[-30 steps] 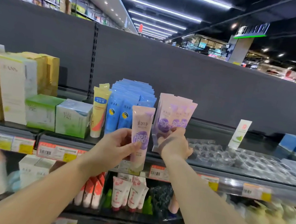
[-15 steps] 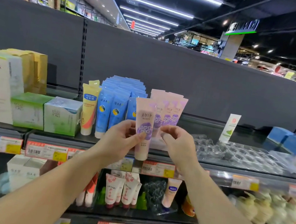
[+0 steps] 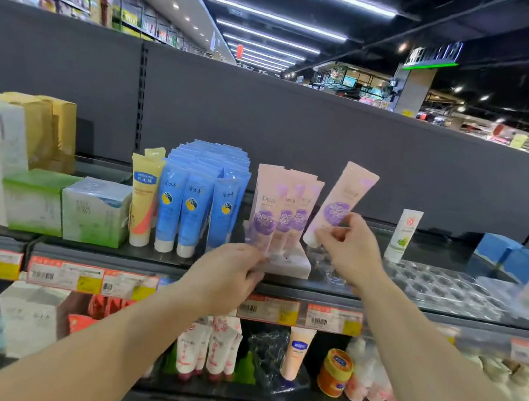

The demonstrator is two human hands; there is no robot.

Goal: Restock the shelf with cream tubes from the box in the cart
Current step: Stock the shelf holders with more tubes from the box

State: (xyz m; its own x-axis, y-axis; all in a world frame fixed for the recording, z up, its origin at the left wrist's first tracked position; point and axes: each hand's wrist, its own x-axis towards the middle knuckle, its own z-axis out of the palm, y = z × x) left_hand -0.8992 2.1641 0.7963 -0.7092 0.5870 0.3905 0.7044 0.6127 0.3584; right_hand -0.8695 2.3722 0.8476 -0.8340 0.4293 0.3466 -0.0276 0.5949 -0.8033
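Three pink cream tubes with purple labels point(image 3: 283, 213) stand in a row on the top shelf point(image 3: 143, 255), in a white holder point(image 3: 294, 267). My left hand point(image 3: 226, 277) grips the foot of the front pink tube point(image 3: 264, 214), hiding its cap. My right hand point(image 3: 349, 245) pinches the lower end of another pink tube point(image 3: 342, 202), held tilted above the shelf just right of the row. The cart and its box are out of view.
Blue tubes point(image 3: 193, 203) and a yellow tube point(image 3: 144, 195) stand left of the pink row, with boxes point(image 3: 95, 211) further left. Clear plastic trays point(image 3: 433, 286), a white-green tube point(image 3: 403, 236) and blue boxes point(image 3: 504, 252) lie to the right. Lower shelves hold more products.
The pink tube my left hand held up is now in my right hand, lifted right of the row. My left hand has dropped to the foot of the front tube.
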